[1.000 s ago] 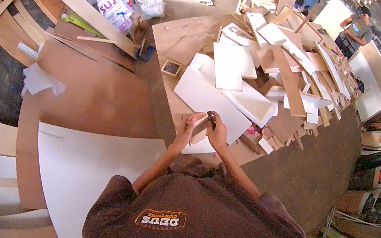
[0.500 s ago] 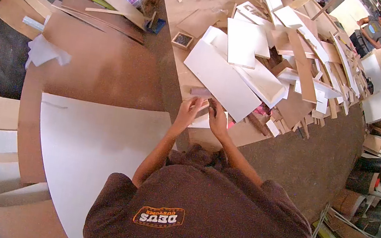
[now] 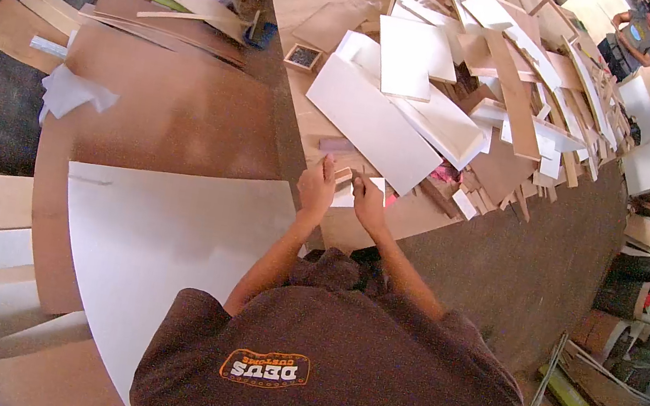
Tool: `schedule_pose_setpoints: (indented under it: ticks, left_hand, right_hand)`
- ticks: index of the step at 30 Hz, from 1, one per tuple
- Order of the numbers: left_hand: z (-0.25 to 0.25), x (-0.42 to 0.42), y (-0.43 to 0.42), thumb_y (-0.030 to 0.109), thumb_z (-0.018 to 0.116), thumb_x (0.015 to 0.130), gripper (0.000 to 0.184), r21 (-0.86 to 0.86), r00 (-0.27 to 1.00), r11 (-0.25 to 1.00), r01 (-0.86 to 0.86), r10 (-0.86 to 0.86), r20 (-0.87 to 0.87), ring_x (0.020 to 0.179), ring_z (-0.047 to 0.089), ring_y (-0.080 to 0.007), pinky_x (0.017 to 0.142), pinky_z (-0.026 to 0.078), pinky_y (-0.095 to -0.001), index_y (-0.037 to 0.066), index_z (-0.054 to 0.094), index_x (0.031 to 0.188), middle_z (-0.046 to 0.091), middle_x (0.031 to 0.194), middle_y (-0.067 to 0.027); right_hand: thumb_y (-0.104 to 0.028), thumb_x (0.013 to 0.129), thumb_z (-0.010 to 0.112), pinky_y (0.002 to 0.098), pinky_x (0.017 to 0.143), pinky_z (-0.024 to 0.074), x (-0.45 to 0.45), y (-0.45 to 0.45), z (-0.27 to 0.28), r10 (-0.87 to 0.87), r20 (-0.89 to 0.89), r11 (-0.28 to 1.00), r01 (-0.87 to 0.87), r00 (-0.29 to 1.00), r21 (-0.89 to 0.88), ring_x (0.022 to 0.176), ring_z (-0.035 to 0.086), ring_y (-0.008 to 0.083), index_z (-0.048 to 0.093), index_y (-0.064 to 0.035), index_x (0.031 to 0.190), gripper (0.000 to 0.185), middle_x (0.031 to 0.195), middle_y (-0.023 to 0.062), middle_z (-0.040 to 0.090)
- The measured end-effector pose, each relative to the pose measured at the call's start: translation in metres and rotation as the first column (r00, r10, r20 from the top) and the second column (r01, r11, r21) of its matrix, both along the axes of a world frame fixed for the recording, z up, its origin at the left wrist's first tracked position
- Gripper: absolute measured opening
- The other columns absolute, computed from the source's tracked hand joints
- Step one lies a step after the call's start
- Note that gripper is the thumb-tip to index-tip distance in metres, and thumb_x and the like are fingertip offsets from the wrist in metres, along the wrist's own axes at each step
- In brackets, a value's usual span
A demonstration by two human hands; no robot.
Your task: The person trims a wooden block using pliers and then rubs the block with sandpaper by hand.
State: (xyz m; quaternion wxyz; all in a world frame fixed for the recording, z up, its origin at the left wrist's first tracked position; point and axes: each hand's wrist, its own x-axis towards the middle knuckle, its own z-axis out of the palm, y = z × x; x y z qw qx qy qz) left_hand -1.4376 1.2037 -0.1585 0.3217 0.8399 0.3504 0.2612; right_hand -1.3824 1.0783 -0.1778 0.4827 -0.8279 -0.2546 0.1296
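Observation:
My left hand (image 3: 316, 188) is closed, its thumb and fingers pressed together near the front edge of the wooden worktable (image 3: 354, 231). Beside it, my right hand (image 3: 368, 203) is curled shut, with a small dark bit showing at its fingertips. What either hand grips is too small to make out. A small tan wooden piece (image 3: 343, 175) shows between the hands; whether it is held or lying there I cannot tell. Just beyond the left fingertips lies a purplish-brown block (image 3: 336, 145). A small white piece (image 3: 374, 187) shows behind the right hand.
A large white panel (image 3: 375, 122) and many offcuts cover the worktable. A small framed tray (image 3: 304, 57) sits at its left. On the left, a white sheet (image 3: 171, 222) lies over a brown board (image 3: 178, 114). Another person (image 3: 637, 39) is at the far right.
My hands have moved slightly apart, the left one shifting a little left. The right fingers are curled tighter. The whole view has shifted slightly, so the table appears higher and further left.

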Motion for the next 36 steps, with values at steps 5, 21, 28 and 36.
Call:
schedule_pose_setpoints:
  ticks: [5,21,28,36]
  left_hand:
    - [0.020,-0.008,-0.003,0.042,0.037,0.099,0.049,-0.038,0.994,0.998,0.058,-0.061,-0.094,0.073,0.064,-0.0411,0.068,0.049,-0.0508,0.007,0.071,0.092,0.066,0.076,-0.0209]
    - [0.029,-0.013,-0.001,0.025,0.040,0.097,0.041,-0.139,0.983,0.978,0.158,-0.170,-0.074,0.090,0.064,-0.0400,0.078,0.049,-0.0488,0.015,0.047,0.136,0.068,0.099,-0.0187]
    - [0.001,-0.010,0.007,0.028,0.040,0.098,0.045,-0.014,0.981,0.982,0.187,-0.187,-0.041,0.093,0.063,-0.0399,0.082,0.049,-0.0472,0.014,0.043,0.141,0.067,0.105,-0.0180]
    - [0.036,-0.008,0.000,0.037,0.039,0.098,0.051,-0.145,0.962,0.984,0.107,-0.139,-0.234,0.091,0.064,-0.0407,0.081,0.049,-0.0494,0.006,0.043,0.139,0.067,0.101,-0.0220]
  right_hand:
    - [-0.023,0.101,0.047,0.0296,0.059,0.0426,-0.002,0.004,0.066,0.002,-0.012,0.943,0.002,1.000,0.332,0.065,0.052,0.0136,0.058,0.0031,0.120,0.034,0.071,0.0050,0.056]
    - [-0.026,0.101,0.044,0.0254,0.043,0.0357,0.001,0.005,0.038,-0.053,-0.177,0.963,0.097,0.983,0.252,0.047,0.043,0.0074,0.060,0.0019,0.109,0.033,0.061,0.0014,0.049]
    - [-0.025,0.102,0.043,0.0258,0.045,0.0366,0.006,0.002,0.022,-0.042,-0.140,0.977,0.070,0.989,0.201,0.050,0.046,0.0087,0.062,0.0012,0.108,0.033,0.061,0.0022,0.051]
    - [-0.027,0.101,0.045,0.0278,0.049,0.0379,0.002,0.008,0.038,-0.078,-0.077,0.958,0.096,0.994,0.270,0.052,0.045,0.0103,0.060,0.0030,0.106,0.034,0.059,0.0012,0.048]
